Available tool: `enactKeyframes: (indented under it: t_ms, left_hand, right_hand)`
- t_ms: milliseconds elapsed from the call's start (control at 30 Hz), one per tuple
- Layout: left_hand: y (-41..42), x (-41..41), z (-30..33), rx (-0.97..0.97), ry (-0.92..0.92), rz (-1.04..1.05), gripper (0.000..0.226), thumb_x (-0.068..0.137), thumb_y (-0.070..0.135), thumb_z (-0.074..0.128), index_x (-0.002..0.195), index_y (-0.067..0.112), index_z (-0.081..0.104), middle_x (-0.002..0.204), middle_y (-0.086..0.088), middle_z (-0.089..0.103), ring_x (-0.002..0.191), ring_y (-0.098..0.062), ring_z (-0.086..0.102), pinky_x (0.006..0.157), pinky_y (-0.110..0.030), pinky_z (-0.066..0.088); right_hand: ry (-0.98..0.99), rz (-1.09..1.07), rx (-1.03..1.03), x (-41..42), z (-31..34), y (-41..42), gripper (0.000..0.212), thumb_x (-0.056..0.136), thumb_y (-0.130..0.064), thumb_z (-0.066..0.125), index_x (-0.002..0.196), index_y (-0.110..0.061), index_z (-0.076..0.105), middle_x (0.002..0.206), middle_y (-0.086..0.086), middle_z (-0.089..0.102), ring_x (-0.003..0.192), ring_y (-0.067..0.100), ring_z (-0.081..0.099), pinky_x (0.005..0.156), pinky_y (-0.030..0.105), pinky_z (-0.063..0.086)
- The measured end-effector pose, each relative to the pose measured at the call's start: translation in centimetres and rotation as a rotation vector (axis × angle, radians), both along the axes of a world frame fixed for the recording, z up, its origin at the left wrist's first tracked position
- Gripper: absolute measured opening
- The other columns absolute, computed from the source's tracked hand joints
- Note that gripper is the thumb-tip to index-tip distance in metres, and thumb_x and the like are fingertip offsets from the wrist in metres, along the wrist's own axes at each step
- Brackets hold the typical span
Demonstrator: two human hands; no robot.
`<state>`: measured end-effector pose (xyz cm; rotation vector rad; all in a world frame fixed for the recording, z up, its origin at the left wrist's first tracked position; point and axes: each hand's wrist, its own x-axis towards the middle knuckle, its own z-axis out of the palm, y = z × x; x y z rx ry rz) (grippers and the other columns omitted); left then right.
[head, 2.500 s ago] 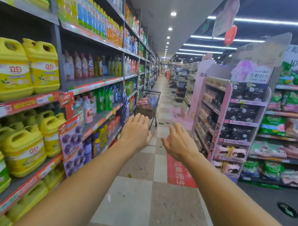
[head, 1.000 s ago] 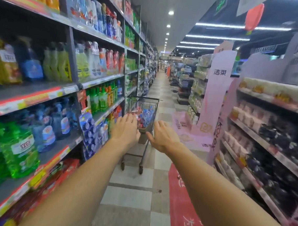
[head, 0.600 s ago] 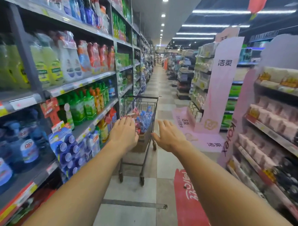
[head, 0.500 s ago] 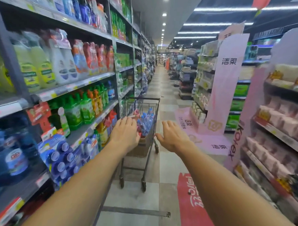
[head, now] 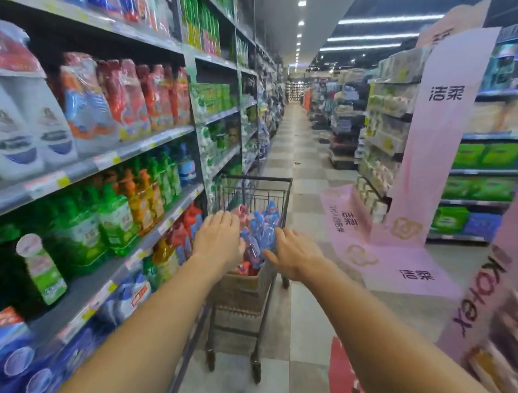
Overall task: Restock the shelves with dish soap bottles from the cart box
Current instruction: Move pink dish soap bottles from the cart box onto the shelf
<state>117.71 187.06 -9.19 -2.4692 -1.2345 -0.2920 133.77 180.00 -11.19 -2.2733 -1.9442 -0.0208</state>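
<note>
A dark wire shopping cart [head: 283, 194] stands in the aisle just ahead, close to the left shelving. A brown cardboard box [head: 242, 287] sits in it, packed with blue and red dish soap bottles [head: 261, 226]. My left hand [head: 218, 239] is stretched out in front of the cart's near left side, fingers straight and empty. My right hand [head: 294, 252] reaches toward the near right side, fingers spread and empty. Whether either hand touches the cart is unclear. Green and orange dish soap bottles [head: 117, 217] fill the left shelf [head: 149, 236] beside the cart.
Tall shelving with detergent bottles and refill pouches [head: 122, 98] lines the left side. A pink display stand [head: 442, 127] and shelves of paper goods [head: 375, 148] stand on the right. A red floor sticker [head: 344, 378] lies near my right arm. The tiled aisle [head: 296, 138] runs on beyond the cart.
I have walked down the aisle and the cart has come much closer. Both hands stay outstretched and are now right at the cart's near end.
</note>
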Motion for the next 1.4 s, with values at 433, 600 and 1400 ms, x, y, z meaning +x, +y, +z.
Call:
enactKeyframes:
  t_ms: [433,600,1400]
  left_hand:
    - [28.7,3.4,-7.9,-0.137,0.002,0.171,0.045,0.096,0.035,0.046,0.134,0.010,0.044,0.133,-0.007,0.051,0.126,-0.025,0.044,0.106,-0.035,0.033]
    - [35.4,5.0,-13.0,-0.272,0.042,0.208,0.047,0.096,0.036,0.046,0.134,0.008,0.046,0.135,-0.010,0.051,0.128,-0.026,0.044,0.108,-0.037,0.034]
    - [57.7,14.8,-32.7,-1.020,-0.718,1.180,0.067,0.097,0.051,0.048,0.148,0.011,0.033,0.145,-0.011,0.046,0.128,-0.029,0.050,0.094,-0.036,0.044]
  right_hand:
    - [0.043,0.017,-0.191,6.9,-7.0,27.0,0.060,0.101,-0.055,0.038,0.143,-0.012,0.037,0.143,0.013,0.045,0.130,0.030,0.044,0.109,0.043,0.038]
    - [0.068,0.082,-0.241,7.3,-10.3,35.3,0.062,0.102,-0.052,0.037,0.145,-0.008,0.036,0.142,0.016,0.046,0.129,0.033,0.046,0.107,0.044,0.039]
    - [0.293,0.324,-0.657,11.4,-32.8,70.3,0.059,0.101,-0.041,0.046,0.148,-0.008,0.034,0.149,0.015,0.040,0.135,0.033,0.040,0.107,0.042,0.037]
